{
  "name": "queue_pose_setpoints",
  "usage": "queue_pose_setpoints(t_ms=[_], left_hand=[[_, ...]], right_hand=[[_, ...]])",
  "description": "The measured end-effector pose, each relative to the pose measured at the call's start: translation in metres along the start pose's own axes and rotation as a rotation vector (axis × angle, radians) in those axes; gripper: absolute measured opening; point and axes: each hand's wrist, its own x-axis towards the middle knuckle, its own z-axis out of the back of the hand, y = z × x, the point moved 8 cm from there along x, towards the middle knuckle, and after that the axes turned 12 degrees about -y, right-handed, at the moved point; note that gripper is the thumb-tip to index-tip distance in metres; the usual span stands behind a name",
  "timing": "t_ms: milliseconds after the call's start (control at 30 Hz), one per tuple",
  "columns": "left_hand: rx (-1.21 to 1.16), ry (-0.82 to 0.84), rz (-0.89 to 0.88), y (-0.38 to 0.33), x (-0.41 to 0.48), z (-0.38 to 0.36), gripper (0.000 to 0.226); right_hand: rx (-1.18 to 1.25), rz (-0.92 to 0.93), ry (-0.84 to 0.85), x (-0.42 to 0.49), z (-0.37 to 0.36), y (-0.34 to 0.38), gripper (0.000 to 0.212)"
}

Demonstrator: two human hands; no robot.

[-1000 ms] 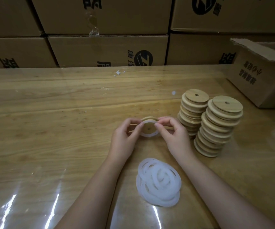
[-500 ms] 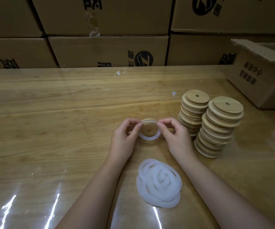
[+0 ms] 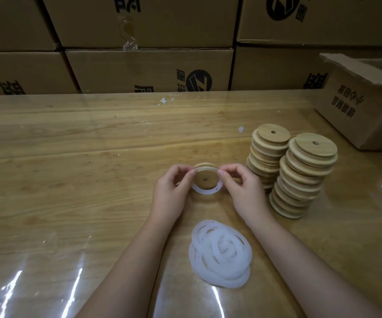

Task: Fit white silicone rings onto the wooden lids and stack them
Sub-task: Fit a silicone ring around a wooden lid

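A round wooden lid (image 3: pixel 205 179) with a small centre hole is held tilted above the table, between both hands. A white silicone ring (image 3: pixel 206 191) lies around its raised inner step, its lower arc hanging free. My left hand (image 3: pixel 170 191) pinches the lid and ring at the left edge. My right hand (image 3: pixel 242 191) pinches them at the right edge. A loose pile of white rings (image 3: pixel 219 251) lies on the table near me. Two leaning stacks of wooden lids (image 3: pixel 300 175) stand to the right.
An open cardboard box (image 3: pixel 364 106) stands at the far right of the wooden table (image 3: pixel 71 145), which has a clear plastic cover. Stacked cardboard cartons (image 3: pixel 148 70) form a wall along the table's far edge.
The ring has been drawn wider over the lid's face, so more of the wood and its centre hole shows. Both hands stay in almost the same place.
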Motion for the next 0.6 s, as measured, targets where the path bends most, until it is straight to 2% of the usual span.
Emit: queue_pose_setpoints(t_ms=[600], left_hand=[[0.064, -0.07, 0.085, 0.012, 0.004, 0.005, 0.012]], right_hand=[[0.02, -0.075, 0.039, -0.001, -0.004, -0.007, 0.014]])
